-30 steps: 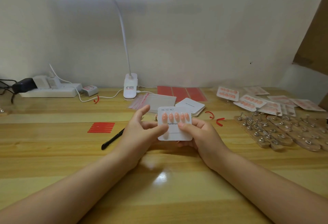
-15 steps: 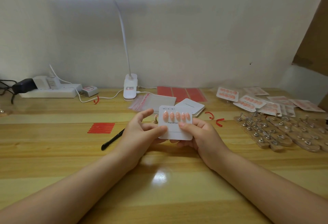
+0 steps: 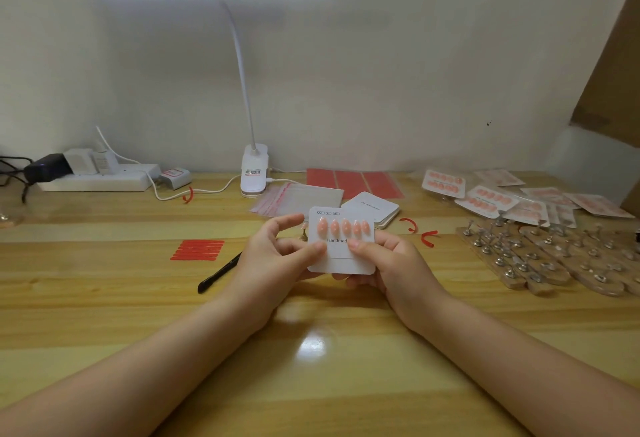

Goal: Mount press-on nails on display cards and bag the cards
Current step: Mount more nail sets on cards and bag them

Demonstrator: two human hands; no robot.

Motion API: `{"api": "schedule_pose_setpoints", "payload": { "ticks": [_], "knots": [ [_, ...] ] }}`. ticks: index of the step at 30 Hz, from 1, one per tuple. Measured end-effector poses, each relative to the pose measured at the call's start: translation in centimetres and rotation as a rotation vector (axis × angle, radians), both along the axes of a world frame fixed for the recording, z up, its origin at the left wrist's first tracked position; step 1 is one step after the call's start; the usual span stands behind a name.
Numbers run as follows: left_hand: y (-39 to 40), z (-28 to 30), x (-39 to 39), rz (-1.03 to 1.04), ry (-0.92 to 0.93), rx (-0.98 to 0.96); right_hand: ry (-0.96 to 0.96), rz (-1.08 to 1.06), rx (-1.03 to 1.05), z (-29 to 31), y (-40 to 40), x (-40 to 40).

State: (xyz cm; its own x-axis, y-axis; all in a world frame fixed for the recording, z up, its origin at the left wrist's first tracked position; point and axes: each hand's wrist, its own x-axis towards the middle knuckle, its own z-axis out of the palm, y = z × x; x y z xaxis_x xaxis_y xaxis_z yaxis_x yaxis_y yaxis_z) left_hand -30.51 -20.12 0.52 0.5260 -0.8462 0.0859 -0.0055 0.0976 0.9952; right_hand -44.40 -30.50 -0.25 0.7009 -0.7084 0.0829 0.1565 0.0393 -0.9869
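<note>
A white display card (image 3: 341, 263) with a row of several pink press-on nails (image 3: 343, 227) is held upright above the middle of the wooden table (image 3: 104, 315). My left hand (image 3: 277, 260) pinches its left edge, thumb on the front and index finger raised. My right hand (image 3: 391, 263) pinches its right side with the thumb on the front and fingers behind. Clear zip bags (image 3: 298, 199) and a stack of blank cards (image 3: 374, 209) lie just behind. Bagged finished cards (image 3: 485, 194) lie at the back right.
Wooden boards with metal nail stands (image 3: 540, 256) fill the right side. Red adhesive strips (image 3: 197, 249) and a black tool (image 3: 218, 274) lie to the left. Red sheets (image 3: 353, 180), a clip lamp (image 3: 254, 173) and a power strip (image 3: 97, 177) line the back wall.
Both hands have lifted the card slightly up and away from me. The grip on it is unchanged.
</note>
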Motion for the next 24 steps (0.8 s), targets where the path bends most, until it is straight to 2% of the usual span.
{"api": "schedule_pose_setpoints", "payload": {
  "ticks": [3,5,8,12,17,22,24],
  "knots": [
    [-0.14,0.07,0.08,-0.023,0.139,-0.005,-0.009,-0.008,0.017,0.05,-0.04,-0.01],
    [-0.20,0.04,0.22,-0.019,0.153,-0.005,-0.008,-0.008,0.014,0.08,-0.01,-0.01],
    [-0.01,-0.13,0.08,0.008,-0.003,0.030,0.006,-0.004,-0.004,0.10,0.12,-0.03],
    [0.07,0.07,-0.18,0.066,-0.101,-0.005,0.002,-0.007,0.005,0.10,-0.11,-0.11],
    [0.22,-0.15,-0.16,0.094,-0.279,-0.004,-0.073,-0.017,0.096,0.40,-0.22,-0.29],
    [0.64,-0.21,0.32,0.074,-0.487,0.041,0.069,-0.139,-0.014,0.41,-0.11,-0.06],
    [0.72,-0.28,0.64,0.120,-0.642,0.067,0.125,-0.145,-0.087,0.42,0.09,-0.03]
  ]
}}
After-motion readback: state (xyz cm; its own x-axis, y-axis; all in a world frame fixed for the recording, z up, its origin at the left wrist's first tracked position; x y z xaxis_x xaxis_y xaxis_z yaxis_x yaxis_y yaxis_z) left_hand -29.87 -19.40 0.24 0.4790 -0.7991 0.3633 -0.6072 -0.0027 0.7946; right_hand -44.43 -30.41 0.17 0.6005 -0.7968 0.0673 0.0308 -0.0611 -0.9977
